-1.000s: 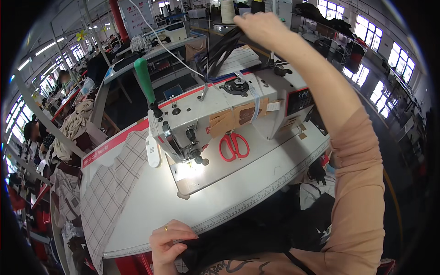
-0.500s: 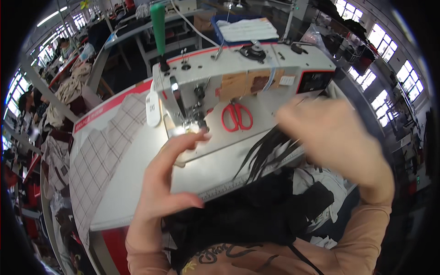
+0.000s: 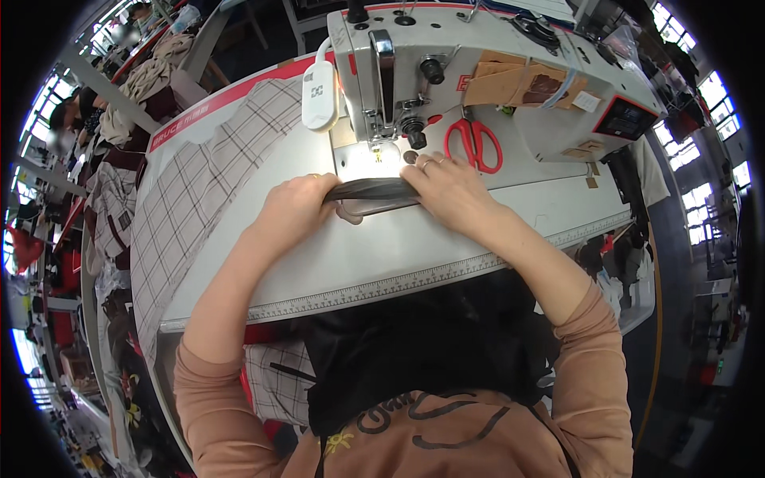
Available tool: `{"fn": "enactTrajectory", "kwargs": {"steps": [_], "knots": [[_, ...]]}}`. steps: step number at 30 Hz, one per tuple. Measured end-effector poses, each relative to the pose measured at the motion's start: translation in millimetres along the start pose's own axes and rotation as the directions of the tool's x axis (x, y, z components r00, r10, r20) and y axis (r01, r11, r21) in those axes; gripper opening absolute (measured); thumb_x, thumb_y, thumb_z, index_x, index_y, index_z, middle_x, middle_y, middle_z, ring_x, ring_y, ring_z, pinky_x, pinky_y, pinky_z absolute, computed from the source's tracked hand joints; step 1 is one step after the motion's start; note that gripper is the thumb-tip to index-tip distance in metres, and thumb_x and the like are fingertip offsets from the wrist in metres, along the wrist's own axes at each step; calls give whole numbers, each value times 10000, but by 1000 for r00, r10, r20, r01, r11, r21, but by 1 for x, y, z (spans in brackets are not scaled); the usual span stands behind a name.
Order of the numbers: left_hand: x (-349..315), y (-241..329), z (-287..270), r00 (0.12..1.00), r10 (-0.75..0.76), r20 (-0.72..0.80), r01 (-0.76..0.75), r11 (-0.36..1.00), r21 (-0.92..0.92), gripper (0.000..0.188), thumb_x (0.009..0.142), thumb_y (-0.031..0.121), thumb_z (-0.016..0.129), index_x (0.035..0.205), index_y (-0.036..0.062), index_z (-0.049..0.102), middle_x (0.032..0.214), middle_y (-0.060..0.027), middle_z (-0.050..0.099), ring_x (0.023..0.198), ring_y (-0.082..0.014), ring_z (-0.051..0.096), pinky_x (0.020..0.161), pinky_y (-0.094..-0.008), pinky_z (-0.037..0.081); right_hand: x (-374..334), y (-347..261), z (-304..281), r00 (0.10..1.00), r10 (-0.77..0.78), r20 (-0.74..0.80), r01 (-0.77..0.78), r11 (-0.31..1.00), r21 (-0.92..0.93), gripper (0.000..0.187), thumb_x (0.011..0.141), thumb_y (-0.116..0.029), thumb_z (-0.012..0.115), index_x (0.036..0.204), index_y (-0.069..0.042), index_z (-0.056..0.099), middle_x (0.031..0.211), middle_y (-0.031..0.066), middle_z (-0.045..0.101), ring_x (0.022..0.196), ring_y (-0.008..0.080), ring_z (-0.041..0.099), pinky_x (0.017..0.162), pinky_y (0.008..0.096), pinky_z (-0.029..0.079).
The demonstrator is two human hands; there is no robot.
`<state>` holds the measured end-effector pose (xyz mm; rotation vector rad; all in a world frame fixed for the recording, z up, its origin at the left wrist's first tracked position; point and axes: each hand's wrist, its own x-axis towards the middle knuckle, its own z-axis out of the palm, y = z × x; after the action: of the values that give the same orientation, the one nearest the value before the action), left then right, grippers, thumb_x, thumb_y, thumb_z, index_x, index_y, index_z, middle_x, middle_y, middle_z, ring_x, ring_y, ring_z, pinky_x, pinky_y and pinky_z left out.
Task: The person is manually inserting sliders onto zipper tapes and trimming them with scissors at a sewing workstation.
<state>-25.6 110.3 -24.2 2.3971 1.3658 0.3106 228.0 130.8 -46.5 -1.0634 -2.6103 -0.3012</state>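
A bundle of dark fabric strips (image 3: 373,190) is stretched level between my two hands, just in front of the sewing machine's lit needle area (image 3: 378,153). My left hand (image 3: 299,205) is closed round its left end. At the other end, my right hand (image 3: 448,188) grips the strips with bent fingers; a ring shows on it. Red-handled scissors (image 3: 474,146) lie on the machine bed, beyond my right hand. The white sewing machine (image 3: 510,80) stands over the table behind the strips.
Plaid fabric (image 3: 209,163) covers the table's left side and hangs over its edge. A ruler strip (image 3: 382,288) runs along the front edge. Cardboard (image 3: 500,84) is tied to the machine. Pale and dark cloth (image 3: 625,275) lies at the right.
My right hand has brought the dark strips from the right to the middle, beside the needle. My left hand, open before, now holds their other end. The view has tilted downward.
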Motion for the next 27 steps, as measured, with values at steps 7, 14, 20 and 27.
{"fn": "enactTrajectory", "kwargs": {"steps": [7, 14, 20, 27], "knots": [[-11, 12, 12, 880, 97, -466, 48, 956, 290, 290, 691, 142, 736, 943, 74, 609, 929, -48, 585, 907, -239, 558, 772, -355, 428, -13, 7, -4, 984, 69, -163, -47, 990, 136, 293, 647, -155, 736, 889, -106, 579, 900, 13, 576, 898, 207, 568, 745, 355, 447], [5, 30, 55, 879, 280, -386, -144, 928, 344, 122, 709, 121, 652, 781, 84, 560, 777, -29, 514, 778, -198, 522, 695, -328, 411, -16, 1, 10, 972, 8, -236, 22, 992, 122, 183, 665, -125, 711, 800, -115, 588, 821, 4, 559, 841, 184, 571, 696, 332, 448], [1, 31, 47, 879, 356, -316, -234, 901, 366, 78, 728, 75, 587, 793, 72, 542, 761, -34, 522, 746, -198, 524, 703, -304, 403, -24, 12, 18, 971, 109, -212, -65, 977, 203, 140, 705, -77, 678, 830, -88, 617, 812, 12, 564, 801, 192, 584, 647, 333, 472], [-36, 36, 17, 985, 56, -164, -65, 996, -54, 64, 831, 71, 593, 855, 53, 537, 772, -79, 570, 772, -245, 547, 728, -330, 400, -19, -8, -8, 949, 213, -233, -82, 879, 470, 214, 753, -105, 676, 962, -78, 642, 859, 39, 624, 789, 217, 615, 654, 312, 486]]}}
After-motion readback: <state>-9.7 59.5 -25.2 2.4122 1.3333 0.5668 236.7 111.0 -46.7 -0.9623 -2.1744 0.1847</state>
